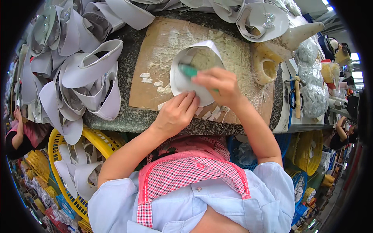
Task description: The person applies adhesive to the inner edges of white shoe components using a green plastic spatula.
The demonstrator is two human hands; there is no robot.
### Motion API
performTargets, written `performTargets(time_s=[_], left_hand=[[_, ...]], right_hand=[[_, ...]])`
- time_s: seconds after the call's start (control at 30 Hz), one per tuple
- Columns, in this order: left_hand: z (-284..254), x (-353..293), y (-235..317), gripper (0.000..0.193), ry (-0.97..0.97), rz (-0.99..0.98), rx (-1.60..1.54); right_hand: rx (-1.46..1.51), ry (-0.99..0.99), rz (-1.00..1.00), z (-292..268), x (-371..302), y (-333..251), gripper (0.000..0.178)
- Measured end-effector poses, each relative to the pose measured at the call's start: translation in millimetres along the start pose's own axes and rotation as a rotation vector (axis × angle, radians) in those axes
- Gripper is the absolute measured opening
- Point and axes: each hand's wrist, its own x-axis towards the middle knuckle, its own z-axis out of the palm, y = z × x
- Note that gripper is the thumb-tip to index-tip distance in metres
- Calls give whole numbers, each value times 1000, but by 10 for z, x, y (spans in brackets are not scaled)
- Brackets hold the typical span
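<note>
A white shoe upper [181,81], curved into a loop, lies on a glue-crusted cardboard sheet [145,93] in front of me. My left hand [175,112] presses its fingertips together on the near edge of the upper and holds it down. My right hand [220,85] is closed round a green-handled brush [188,70], its head over the inner face of the upper. Motion blurs the brush head, so its bristles cannot be made out. Small white strips [146,80] are scattered on the cardboard beside the upper.
White uppers [91,70] pile up at the left; one with a sparkling ornament [268,20] sits far right. A glue-crusted container [256,58] stands at the cardboard's right, near a wooden-handled hammer [297,97]. Below the stone tabletop [112,123] is a yellow basket [56,155] of uppers.
</note>
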Motion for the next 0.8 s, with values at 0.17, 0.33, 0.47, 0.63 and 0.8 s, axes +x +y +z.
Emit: performTargets(time_s=[0.17, 0.33, 0.47, 0.63, 0.8], left_hand=[[-13, -132, -9, 29, -31, 4, -31], [18, -135, -38, 30, -11, 34, -33], [56, -142, -28, 31, 65, 83, -3], [68, -73, -58, 29, 66, 134, 0], [34, -122, -145, 22, 133, -21, -121]], right_hand=[[258, -262, 66, -308, 204, -3, 23], [199, -365, -75, -392, 232, -16, 18], [251, -451, -54, -593, 331, -45, 18], [261, -483, -70, -515, 241, 71, 22], [435, -183, 268, -945, 113, 39, 8]])
